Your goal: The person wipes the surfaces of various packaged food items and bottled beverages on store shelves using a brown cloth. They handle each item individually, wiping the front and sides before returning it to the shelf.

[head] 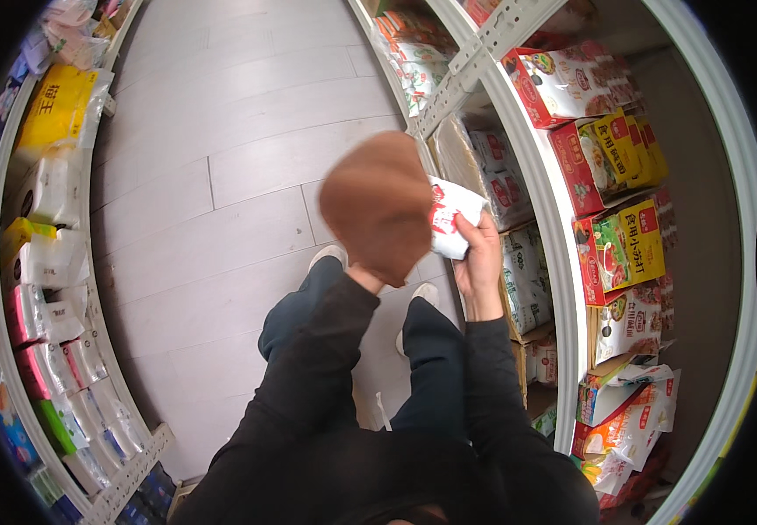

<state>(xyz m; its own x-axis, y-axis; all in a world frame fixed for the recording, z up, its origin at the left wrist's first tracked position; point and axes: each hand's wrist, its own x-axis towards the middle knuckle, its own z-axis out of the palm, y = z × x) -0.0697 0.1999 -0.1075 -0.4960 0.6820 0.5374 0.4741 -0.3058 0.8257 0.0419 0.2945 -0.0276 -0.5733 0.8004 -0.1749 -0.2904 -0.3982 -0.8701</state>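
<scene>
A brown cloth (378, 197), blurred, covers most of my left hand (365, 278); only the wrist shows below it, and the fingers are hidden. My right hand (480, 262) grips a white plastic packet (455, 216) with red printing by its lower right side, thumb on top. The cloth's right edge overlaps the packet's left edge; whether they touch I cannot tell. Both hands are above the floor, beside the right-hand shelves.
Metal shelves (549, 230) on the right hold boxed food packets (641, 243) and, lower down, white bags (524, 282). Shelves (103, 308) on the left hold wrapped tissue packs (57, 259). Grey floor tiles (247, 170) lie between; my shoes (426, 294) stand there.
</scene>
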